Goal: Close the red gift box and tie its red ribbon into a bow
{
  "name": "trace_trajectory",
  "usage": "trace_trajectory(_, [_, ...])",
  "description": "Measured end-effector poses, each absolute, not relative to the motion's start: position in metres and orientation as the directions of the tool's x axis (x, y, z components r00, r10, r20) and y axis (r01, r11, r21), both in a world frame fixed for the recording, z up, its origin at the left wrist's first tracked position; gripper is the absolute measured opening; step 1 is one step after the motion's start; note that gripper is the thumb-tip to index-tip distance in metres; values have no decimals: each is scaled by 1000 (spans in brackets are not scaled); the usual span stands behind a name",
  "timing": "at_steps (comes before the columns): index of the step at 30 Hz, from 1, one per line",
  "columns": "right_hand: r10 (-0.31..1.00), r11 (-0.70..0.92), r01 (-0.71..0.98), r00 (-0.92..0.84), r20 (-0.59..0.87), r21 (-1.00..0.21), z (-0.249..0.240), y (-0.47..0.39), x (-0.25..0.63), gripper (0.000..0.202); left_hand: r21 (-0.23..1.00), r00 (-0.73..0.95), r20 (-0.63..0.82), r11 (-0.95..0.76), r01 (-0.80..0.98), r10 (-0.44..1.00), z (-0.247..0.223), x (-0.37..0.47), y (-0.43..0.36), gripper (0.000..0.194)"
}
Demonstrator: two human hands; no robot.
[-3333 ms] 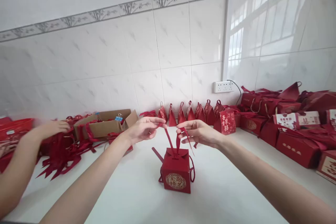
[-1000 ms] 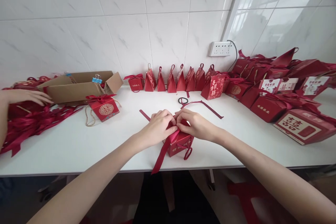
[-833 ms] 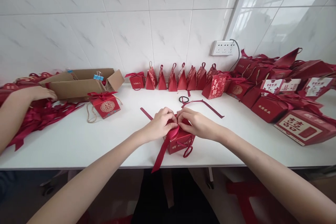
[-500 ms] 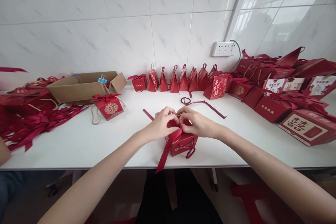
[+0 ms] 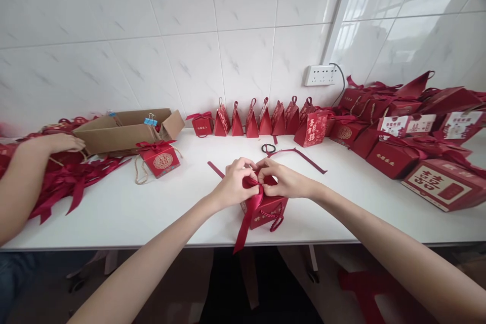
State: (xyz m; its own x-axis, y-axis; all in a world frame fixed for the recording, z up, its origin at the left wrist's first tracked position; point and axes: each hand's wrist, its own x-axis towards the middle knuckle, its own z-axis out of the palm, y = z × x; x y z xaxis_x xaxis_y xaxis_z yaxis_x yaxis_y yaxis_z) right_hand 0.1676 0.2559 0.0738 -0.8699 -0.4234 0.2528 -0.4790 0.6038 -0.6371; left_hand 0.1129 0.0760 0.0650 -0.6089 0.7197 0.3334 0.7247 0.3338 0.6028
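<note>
Left hand (image 5: 236,183), arched over the box's left side with fingers curled, pinches a red ribbon (image 5: 248,218) whose loose tail hangs past the box's front-left. Box (image 5: 262,219) sits on the table (image 5: 159,217) beneath both hands. Right hand (image 5: 280,180), arched over the box's right side, bends its fingertips inward beside the left's; their exact grip is hidden.

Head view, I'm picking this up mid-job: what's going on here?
The person's left hand pinches a red ribbon on top of a small red box near the front edge of the table. The right hand meets it there, though exactly what its fingertips grip is hidden. One ribbon end hangs down in front. At the left, another person's hand is by an open cardboard box.
</note>
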Motion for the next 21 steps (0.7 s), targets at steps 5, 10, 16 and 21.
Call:
trace_trajectory(5, [-438, 512, -441, -872, 217, -737, 67, 258, 165, 10, 506, -548, 307, 354, 786, 778, 75, 114, 78, 8])
trace_trajectory(10, [-383, 480, -424, -889, 251, -768, 62, 258, 167, 10, 426, -552, 359, 394, 814, 753, 78, 115, 82, 7])
trace_trajectory(16, [-314, 599, -420, -907, 282, -682, 70, 255, 175, 11, 357, -582, 431, 462, 812, 690, 74, 124, 82, 3])
trace_trajectory(21, [-210, 666, -372, -925, 316, -647, 69, 248, 178, 13, 403, -607, 492, 455, 794, 624, 70, 130, 80, 5])
